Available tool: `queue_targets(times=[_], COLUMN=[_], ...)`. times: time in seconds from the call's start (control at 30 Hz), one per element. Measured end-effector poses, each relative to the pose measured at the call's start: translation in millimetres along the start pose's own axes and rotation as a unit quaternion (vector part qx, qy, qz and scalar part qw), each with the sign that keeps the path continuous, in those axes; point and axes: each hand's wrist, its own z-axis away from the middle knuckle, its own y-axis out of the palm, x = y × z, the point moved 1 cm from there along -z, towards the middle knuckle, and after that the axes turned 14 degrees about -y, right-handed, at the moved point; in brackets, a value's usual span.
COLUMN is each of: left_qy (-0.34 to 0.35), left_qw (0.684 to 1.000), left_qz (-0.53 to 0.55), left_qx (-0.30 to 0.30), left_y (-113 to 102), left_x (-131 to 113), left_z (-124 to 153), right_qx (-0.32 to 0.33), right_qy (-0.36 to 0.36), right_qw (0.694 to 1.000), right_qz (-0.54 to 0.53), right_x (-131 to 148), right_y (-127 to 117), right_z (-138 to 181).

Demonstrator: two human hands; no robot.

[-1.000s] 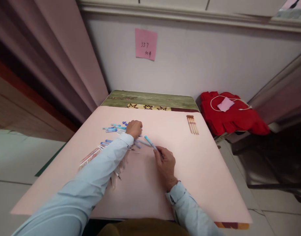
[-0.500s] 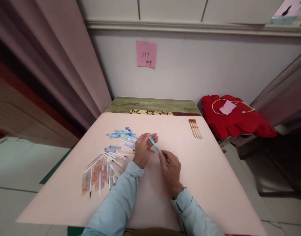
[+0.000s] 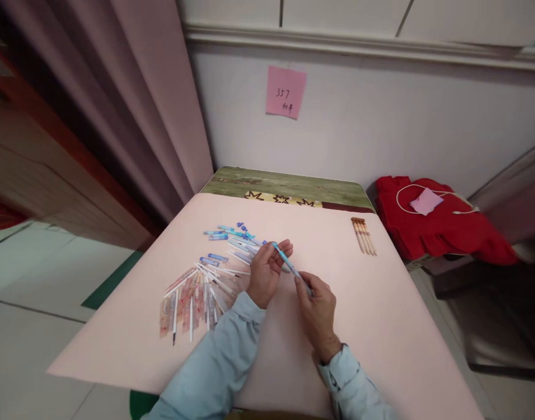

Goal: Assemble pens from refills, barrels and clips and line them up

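Note:
A light-blue pen [image 3: 289, 262] is held aslant above the table between my two hands. At its upper end is my left hand [image 3: 264, 276], with the thumb and a finger on the pen and the other fingers stretched out behind it. My right hand [image 3: 318, 309] is closed around the lower end, which is partly hidden by the fingers. Left of my hands lie several blue pen barrels [image 3: 217, 235] and small dark-blue caps [image 3: 241, 226]. Nearer to me are white pen refills [image 3: 191, 318] and clear wrappers with pinkish print [image 3: 165, 315], spread in a fan.
Several wooden-looking pens [image 3: 363, 236] with brown tops lie in a row at the right of the pale pink-covered table [image 3: 381, 338]. Past the right edge is a red cloth [image 3: 460, 224] with a white cable and a pink note on it. A curtain hangs at the left.
The whole view has shifted, so the table and wall note appear farther right. Both hands keep their hold on the blue pen, with little change in its slant.

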Motion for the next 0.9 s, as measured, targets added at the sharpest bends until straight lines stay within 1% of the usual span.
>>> queue_targets(times=[0.1,0.17,0.33,0.6,0.9], left_qy=[-0.006,0.006,0.027,0.045,0.031], left_qw=[1.000,1.000,0.999,0.999,0.997], left_qz=[0.013,0.017,0.026,-0.028,-0.075], left_qx=[0.003,0.009,0.003,-0.004,0.005], left_y=[0.6,0.5,-1.3,-0.2,0.7], left_x=[5.2,6.2,0.2,-3.2,0.3], left_z=[2.6,3.7,3.1,5.2,7.5], right_qx=[0.000,0.000,-0.002,-0.004,0.000], right_qy=[0.006,0.008,0.002,-0.012,0.000], right_qw=[1.000,1.000,1.000,1.000,1.000], right_qz=[0.000,-0.001,0.003,0.015,0.006], right_x=[0.5,0.0,-1.2,-0.6,1.4], right_y=[-1.9,-2.1,-0.2,-1.0,-2.1], right_z=[1.1,1.4,2.5,1.7,0.2])
